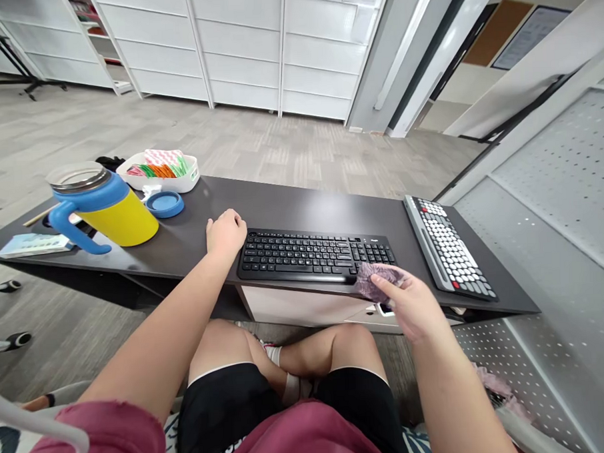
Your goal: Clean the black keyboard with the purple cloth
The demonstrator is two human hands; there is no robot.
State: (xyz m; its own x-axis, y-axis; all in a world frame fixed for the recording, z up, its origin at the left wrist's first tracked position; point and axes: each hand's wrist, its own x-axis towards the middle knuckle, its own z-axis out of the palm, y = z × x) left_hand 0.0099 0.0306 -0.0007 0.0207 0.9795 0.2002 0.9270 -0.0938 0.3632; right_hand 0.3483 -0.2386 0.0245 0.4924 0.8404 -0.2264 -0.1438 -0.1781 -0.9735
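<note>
A black keyboard (313, 256) lies along the front of the dark desk. In my right hand (415, 301) is a crumpled purple-grey cloth (372, 281), pinched between thumb and fingers. The cloth hangs over the desk's front edge, at the keyboard's lower right corner. My left hand (226, 233) rests on the desk close by the keyboard's left end, its fingers curled into a fist. What that fist holds, if anything, is hidden.
A second keyboard (450, 247), grey with white keys, stands at the right. On the left are a yellow and blue mug (121, 214), its blue lid (165, 204), a white basket (182, 182) with colourful items, and a flat packet (35, 245). A perforated panel (567, 228) borders the right.
</note>
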